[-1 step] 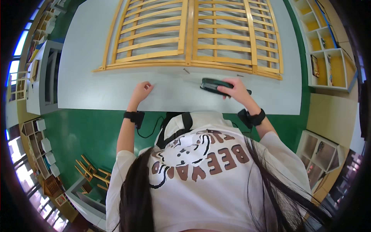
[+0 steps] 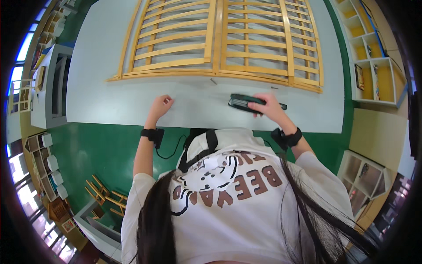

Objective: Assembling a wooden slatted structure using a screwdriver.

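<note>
Right hand clamps the dark green stapler, lying crosswise on the table; left hand loosely curled, empty.

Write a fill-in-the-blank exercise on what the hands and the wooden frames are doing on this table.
1. The right hand rests on a dark green ____ tool.
2. The left hand holds ____.
3. The two slatted frames are made of ____.
4. The frames lie on a pale grey ____.

Missing words: stapler-like; nothing; wood; table
</note>
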The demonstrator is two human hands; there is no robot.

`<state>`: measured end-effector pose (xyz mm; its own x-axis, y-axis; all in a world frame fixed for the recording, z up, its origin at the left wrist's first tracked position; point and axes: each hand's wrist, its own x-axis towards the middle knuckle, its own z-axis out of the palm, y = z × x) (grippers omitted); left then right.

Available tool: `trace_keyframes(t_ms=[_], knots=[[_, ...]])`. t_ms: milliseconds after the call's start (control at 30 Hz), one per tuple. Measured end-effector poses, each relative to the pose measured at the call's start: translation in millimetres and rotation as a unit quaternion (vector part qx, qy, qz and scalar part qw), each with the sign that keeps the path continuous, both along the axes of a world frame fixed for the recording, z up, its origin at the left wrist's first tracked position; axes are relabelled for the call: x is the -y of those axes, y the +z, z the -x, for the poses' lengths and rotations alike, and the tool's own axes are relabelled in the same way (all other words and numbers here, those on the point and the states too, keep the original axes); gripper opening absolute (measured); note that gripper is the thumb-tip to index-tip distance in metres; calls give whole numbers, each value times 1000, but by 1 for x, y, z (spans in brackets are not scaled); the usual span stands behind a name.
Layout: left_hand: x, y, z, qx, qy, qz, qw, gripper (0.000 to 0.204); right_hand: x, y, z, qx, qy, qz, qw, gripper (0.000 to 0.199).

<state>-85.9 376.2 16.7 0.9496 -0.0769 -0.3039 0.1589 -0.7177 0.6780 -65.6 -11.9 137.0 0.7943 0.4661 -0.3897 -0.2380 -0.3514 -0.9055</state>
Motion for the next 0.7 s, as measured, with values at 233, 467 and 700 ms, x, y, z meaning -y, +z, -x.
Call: trace_keyframes(t_ms=[233,467,700], knots=[[-30,12,27,-47,85,86,992,18,-23,-1,23,-133,-35,-120,983,18],[-99,22,45,-20,127,94,987,18,-58,12,31,-155,-73,-168,971,23],[-160,7,62,-10,157,114,981,18,-115,31,49,-122,-64,-126,982,23]])
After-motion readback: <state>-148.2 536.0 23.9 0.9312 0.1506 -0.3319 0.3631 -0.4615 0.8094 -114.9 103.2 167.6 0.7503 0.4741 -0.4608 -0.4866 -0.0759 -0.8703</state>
